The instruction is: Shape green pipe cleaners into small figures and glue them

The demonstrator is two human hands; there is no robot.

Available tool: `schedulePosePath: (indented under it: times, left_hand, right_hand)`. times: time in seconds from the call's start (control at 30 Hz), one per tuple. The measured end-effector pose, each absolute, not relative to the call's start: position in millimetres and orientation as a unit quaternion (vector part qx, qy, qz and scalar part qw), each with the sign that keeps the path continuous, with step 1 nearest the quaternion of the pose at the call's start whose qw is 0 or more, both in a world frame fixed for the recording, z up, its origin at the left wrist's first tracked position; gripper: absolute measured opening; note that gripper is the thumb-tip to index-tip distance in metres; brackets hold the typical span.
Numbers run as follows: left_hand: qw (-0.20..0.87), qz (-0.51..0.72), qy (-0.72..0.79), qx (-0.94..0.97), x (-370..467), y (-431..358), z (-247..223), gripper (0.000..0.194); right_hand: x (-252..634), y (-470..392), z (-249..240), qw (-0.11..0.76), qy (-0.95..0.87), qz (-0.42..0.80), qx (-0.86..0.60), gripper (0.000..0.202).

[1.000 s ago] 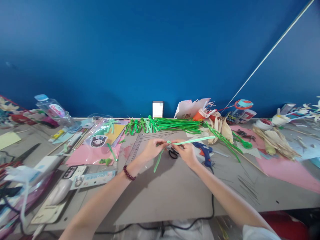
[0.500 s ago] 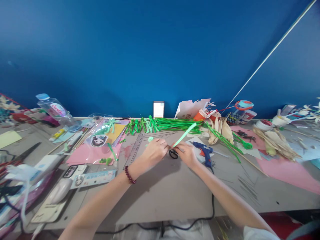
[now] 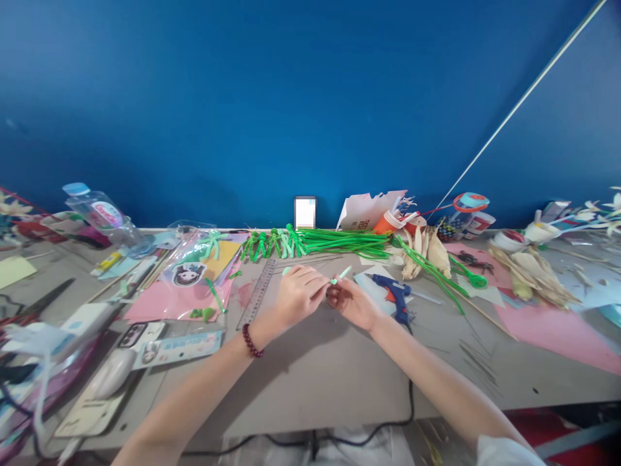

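A pale green fuzzy strip (image 3: 345, 273) sticks up between my two hands over the middle of the table. My left hand (image 3: 301, 292), below a dark red bead bracelet (image 3: 252, 341), is closed with its fingertips at the strip's lower end. My right hand (image 3: 353, 301) is turned partly palm up, its fingers curled at the same spot, pinching the strip. Black scissor handles are mostly hidden in its fingers. A bit of pale green shows behind my left hand. Bundled green stems (image 3: 347, 242) lie beyond both hands.
A blue glue gun (image 3: 398, 298) lies right of my right hand, its cord running down the table. A ruler (image 3: 257, 292) and pink paper (image 3: 152, 299) are at the left. Dried husks (image 3: 427, 252), a bottle (image 3: 101, 210) and a white mouse (image 3: 115, 373) stand or lie farther out.
The pale green strip shows much shorter between my hands. My right hand has rolled palm upward, and the scissor handles, plain before, are now mostly covered.
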State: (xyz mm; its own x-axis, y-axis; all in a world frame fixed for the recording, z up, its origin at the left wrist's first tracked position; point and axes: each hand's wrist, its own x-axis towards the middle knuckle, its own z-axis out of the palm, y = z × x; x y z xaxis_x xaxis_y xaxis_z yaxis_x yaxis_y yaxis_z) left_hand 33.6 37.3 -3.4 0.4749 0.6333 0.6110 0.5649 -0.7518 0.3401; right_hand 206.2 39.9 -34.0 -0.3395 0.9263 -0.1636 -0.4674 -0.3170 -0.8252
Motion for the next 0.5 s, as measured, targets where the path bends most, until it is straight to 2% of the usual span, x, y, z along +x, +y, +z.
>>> schedulePosePath:
  times: [0.17, 0.27, 0.33, 0.4, 0.5]
  left_hand:
    - [0.162, 0.444, 0.401, 0.785, 42, 32, -1, 0.017]
    - [0.222, 0.466, 0.418, 0.748, 46, 29, 0, 0.019]
    - [0.245, 0.474, 0.414, 0.737, 47, 28, 0, 0.02]
    - [0.234, 0.471, 0.411, 0.745, 47, 28, 1, 0.021]
    - [0.128, 0.449, 0.409, 0.784, 45, 29, 1, 0.02]
  right_hand:
    - [197, 31, -32, 0.548, -0.387, 0.657, -0.345, 0.026]
    - [193, 26, -30, 0.605, -0.444, 0.535, -0.387, 0.023]
    - [194, 23, -30, 0.625, -0.519, 0.414, -0.411, 0.017]
    - [196, 21, -29, 0.626, -0.597, 0.279, -0.416, 0.012]
    - [202, 20, -26, 0.603, -0.681, 0.133, -0.394, 0.007]
